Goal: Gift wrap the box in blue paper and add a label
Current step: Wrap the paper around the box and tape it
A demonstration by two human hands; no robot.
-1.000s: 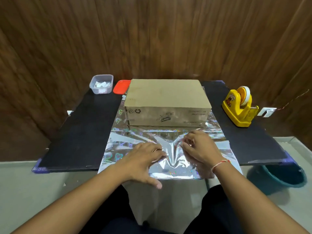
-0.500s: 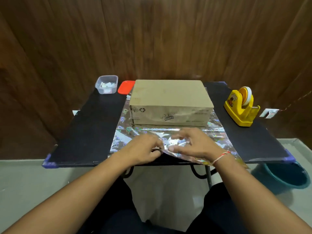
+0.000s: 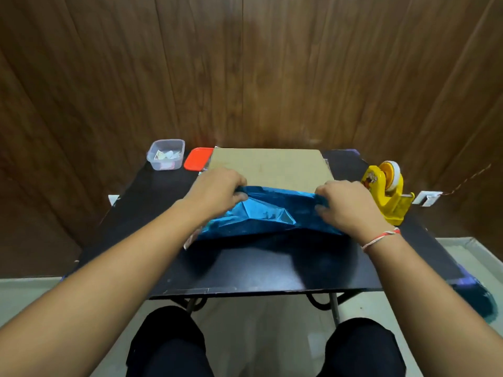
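Observation:
A brown cardboard box [image 3: 268, 165] lies flat at the back middle of the black table [image 3: 258, 270]. The shiny blue wrapping paper [image 3: 268, 213] is folded up over the box's near side, its blue face outward. My left hand [image 3: 217, 190] grips the paper's upper edge at the box's near left corner. My right hand [image 3: 345, 205] grips the same edge at the near right corner. The box's front face is hidden behind the paper. A clear tub [image 3: 165, 154] with small paper labels inside sits at the back left.
A red lid [image 3: 196, 159] lies beside the tub, left of the box. A yellow tape dispenser [image 3: 388, 193] stands at the right of the table. A teal bucket [image 3: 479, 297] sits on the floor at the right. My knees are under the table's near edge.
The paper's near flap, lying silver side up before, has been lifted and folded up against the box, showing blue. Both hands moved away from me and apart to the box's near corners.

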